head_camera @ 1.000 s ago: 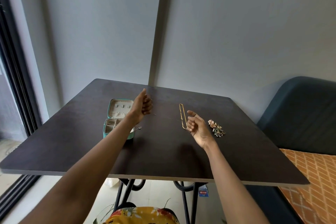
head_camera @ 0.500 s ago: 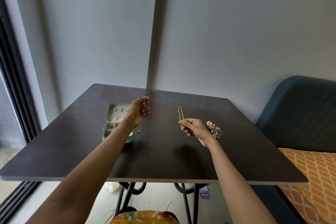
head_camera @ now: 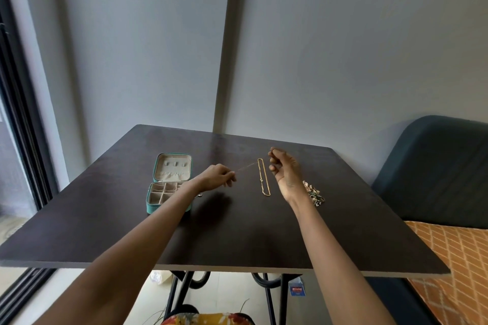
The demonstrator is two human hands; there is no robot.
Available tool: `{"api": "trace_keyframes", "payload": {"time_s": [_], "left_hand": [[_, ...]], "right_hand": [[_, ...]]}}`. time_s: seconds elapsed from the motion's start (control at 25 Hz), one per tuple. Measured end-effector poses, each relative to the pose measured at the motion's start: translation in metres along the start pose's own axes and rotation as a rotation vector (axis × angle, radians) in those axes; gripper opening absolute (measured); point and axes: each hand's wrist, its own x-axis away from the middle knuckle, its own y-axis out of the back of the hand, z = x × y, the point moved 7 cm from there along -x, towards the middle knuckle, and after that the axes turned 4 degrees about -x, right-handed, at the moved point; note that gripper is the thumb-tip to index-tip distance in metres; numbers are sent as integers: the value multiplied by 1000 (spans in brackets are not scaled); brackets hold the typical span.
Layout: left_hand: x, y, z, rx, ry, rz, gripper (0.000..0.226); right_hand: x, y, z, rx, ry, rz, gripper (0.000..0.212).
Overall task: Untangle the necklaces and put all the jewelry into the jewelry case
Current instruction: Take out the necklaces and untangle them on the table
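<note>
A thin chain [head_camera: 247, 167] runs taut just above the dark table [head_camera: 237, 232]. My left hand [head_camera: 216, 179] pinches one end of it and my right hand [head_camera: 284, 167] pinches the other, raised and further back. A gold necklace [head_camera: 262, 177] lies stretched out on the table between my two hands. The teal jewelry case [head_camera: 169, 182] stands open at the left, lid up, with beige compartments. A small heap of mixed jewelry [head_camera: 314, 192] lies just right of my right wrist.
A dark blue sofa back [head_camera: 433, 166] and an orange patterned cushion [head_camera: 459, 266] adjoin the table's right side. A grey wall stands behind. A dark window frame [head_camera: 18, 119] runs down the left. Metal table legs show below the front edge.
My right hand rose and moved back from the gold necklace, now pinching the thin chain's end. My left hand dropped lower and rightward, and the thin chain is pulled straight between both hands.
</note>
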Motion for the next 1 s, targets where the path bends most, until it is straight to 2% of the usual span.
{"api": "trace_keyframes", "payload": {"time_s": [0.12,0.28,0.4,0.48,0.64,0.72,0.8,1.0], "left_hand": [[-11,-2,10,-86,-6,-30,24],[-34,-3,32,-118,-12,-49,34],[-55,0,38,-201,-23,-46,41],[-69,4,40,-272,-18,-45,38],[-97,5,47,-359,4,-16,28],[-107,2,47,-369,0,-6,25],[-111,1,47,-351,-9,-13,22],[-103,15,55,-197,32,-42,54]], "right_hand": [[1,-8,-2,117,0,89,11],[-2,-7,-16,414,-10,235,23],[-7,4,-32,527,-18,298,29],[-10,13,-45,589,-17,298,29],[-16,32,-62,683,35,231,23],[-21,44,-66,704,73,133,19],[-24,57,-67,621,63,4,18],[-31,68,-55,238,79,-159,21]]}}
